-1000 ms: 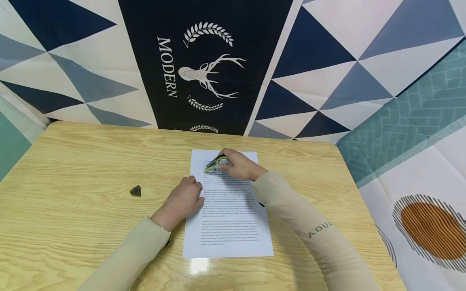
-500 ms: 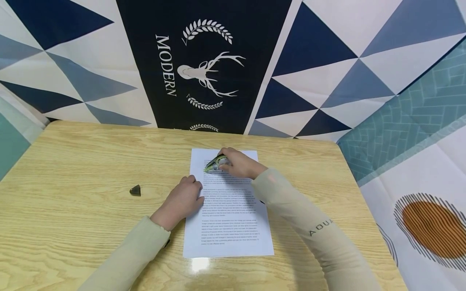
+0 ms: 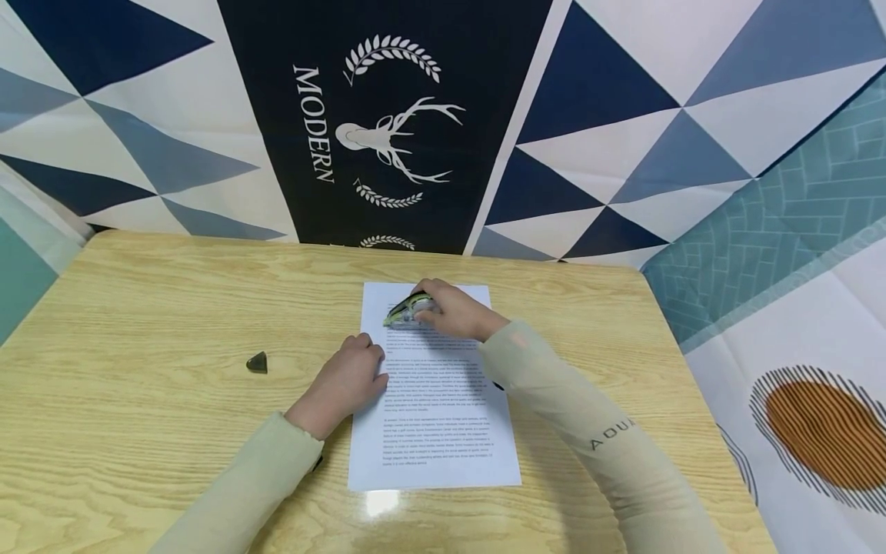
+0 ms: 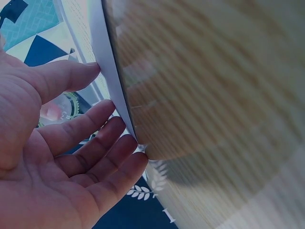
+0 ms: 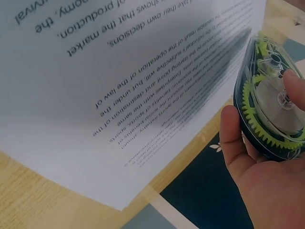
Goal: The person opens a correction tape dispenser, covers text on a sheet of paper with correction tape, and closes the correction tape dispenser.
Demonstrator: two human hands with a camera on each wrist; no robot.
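Note:
In the head view a printed sheet of paper (image 3: 443,478) lies on the wooden table. My right hand (image 3: 462,312) pinches a correction tape (image 3: 408,311) with a clear case, its tip at the upper left lines of print. The right wrist view shows green gears inside the correction tape (image 5: 259,112), between thumb and fingers. My left hand (image 3: 348,383) rests at the sheet's left edge. Up close in the left wrist view, the fingertips of that left hand (image 4: 66,138) touch the paper's edge and the table, fingers slightly bent.
A small dark, wedge-shaped piece (image 3: 257,363) lies on the table (image 3: 159,323) left of my left hand. Behind the table's far edge hangs a patterned cloth (image 3: 408,146) with a deer head. A dark bit shows beside my right sleeve (image 3: 554,400).
The correction tape and right hand have shifted very slightly left and up on the page. My left hand and the sheet have stayed in place.

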